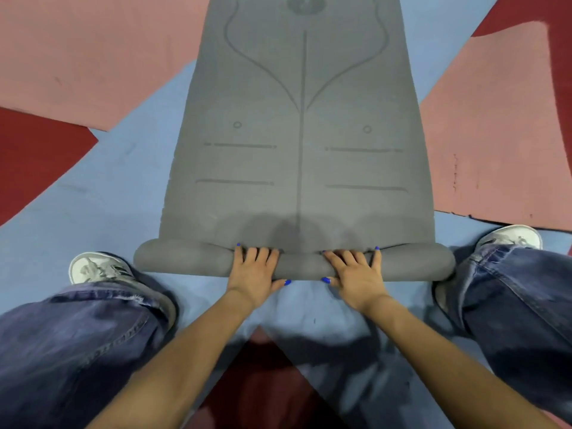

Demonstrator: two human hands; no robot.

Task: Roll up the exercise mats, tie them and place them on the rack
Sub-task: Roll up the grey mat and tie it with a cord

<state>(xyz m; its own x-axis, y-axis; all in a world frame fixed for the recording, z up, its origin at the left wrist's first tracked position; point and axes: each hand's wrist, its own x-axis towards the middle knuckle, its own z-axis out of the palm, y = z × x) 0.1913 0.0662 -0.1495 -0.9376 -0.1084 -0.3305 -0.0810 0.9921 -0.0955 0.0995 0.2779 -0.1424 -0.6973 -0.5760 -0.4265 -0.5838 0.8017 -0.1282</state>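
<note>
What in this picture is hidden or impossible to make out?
- Head view: the grey mat has its far end cut off by the top edge.
- Fingertips of the left hand and right hand are tucked behind the roll.
- No rack or tie is in frame.

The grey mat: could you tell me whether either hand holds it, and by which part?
Both do: the left hand and right hand grip the grey mat at the middle of its rolled near end.

The floor (93, 193) is padded — blue, with pink (93, 51) and dark red panels (31, 156).
</note>
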